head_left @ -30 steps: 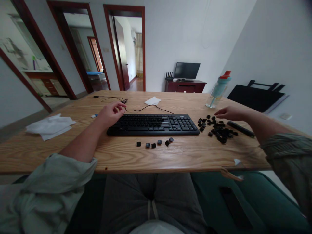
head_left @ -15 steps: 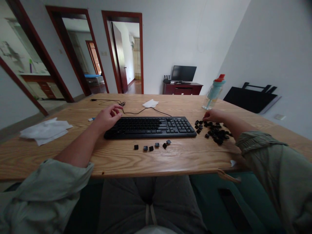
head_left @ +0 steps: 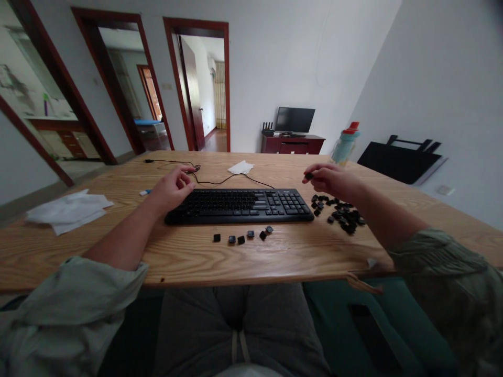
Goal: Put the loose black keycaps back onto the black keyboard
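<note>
A black keyboard (head_left: 239, 205) lies across the table in front of me, with keycaps off over much of its main block. My left hand (head_left: 173, 187) rests at its far left end, fingers loosely bent and apart, holding nothing. Above the table, right of the number pad, my right hand (head_left: 328, 180) pinches a black keycap (head_left: 309, 176) between thumb and fingers. Below that hand spreads a pile of loose keycaps (head_left: 348, 217). Several more keycaps (head_left: 241, 240) form a loose row along the keyboard's near side.
A water bottle (head_left: 346, 144) stands behind my right hand. White tissues (head_left: 70, 209) lie at the left, another tissue (head_left: 241, 167) behind the keyboard. The keyboard's cable (head_left: 220, 181) curls at the back. A phone (head_left: 373, 335) lies on the seat at right.
My right hand has risen from the keycap pile and moved left toward the keyboard, a keycap now showing in its fingers. My left hand has stayed at the keyboard's left end.
</note>
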Available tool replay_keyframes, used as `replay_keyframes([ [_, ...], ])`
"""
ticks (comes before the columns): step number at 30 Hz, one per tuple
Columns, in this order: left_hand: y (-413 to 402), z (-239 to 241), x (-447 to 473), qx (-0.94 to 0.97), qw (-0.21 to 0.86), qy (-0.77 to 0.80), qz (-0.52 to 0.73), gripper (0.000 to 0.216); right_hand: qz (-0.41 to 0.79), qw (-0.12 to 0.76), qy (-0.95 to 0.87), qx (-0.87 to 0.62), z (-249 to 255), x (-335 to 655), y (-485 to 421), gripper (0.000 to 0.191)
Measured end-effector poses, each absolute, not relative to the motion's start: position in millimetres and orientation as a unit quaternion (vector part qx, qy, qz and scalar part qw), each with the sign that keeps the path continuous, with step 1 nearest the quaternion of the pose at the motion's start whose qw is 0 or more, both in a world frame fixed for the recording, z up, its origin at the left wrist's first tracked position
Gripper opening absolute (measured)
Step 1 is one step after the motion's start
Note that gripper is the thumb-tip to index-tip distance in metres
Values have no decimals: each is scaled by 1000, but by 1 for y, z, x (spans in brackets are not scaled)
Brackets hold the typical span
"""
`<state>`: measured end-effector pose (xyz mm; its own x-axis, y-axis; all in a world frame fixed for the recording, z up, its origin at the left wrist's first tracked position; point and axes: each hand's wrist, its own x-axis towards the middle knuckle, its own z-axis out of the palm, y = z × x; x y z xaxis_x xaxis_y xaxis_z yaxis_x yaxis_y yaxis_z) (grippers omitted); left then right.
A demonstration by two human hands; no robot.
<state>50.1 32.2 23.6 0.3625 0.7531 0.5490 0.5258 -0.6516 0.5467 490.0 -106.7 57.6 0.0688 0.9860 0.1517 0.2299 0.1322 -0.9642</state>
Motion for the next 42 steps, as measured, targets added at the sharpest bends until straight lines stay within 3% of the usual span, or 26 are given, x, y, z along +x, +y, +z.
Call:
replay_keyframes([
  [6,30,24,50,814,141,404,393,51,505,439,-604,-433,74,431,-124,20],
  [13,29,26,51,811,141,409,394,52,513,391,-638,-420,79,419,-129,20],
  [17,28,26,51,812,144,402,398,51,429,373,-694,-442,73,412,-136,26],
  [23,29,26,51,814,138,402,395,44,223,280,-810,-464,30,378,-163,17],
  [30,29,25,50,824,132,395,385,38,80,241,-889,-382,-12,348,-171,20],
  [38,25,29,53,826,125,394,384,38,42,207,-894,-395,-7,341,-171,16],
  [42,25,30,53,819,130,395,396,41,48,191,-885,-421,2,344,-175,24],
])
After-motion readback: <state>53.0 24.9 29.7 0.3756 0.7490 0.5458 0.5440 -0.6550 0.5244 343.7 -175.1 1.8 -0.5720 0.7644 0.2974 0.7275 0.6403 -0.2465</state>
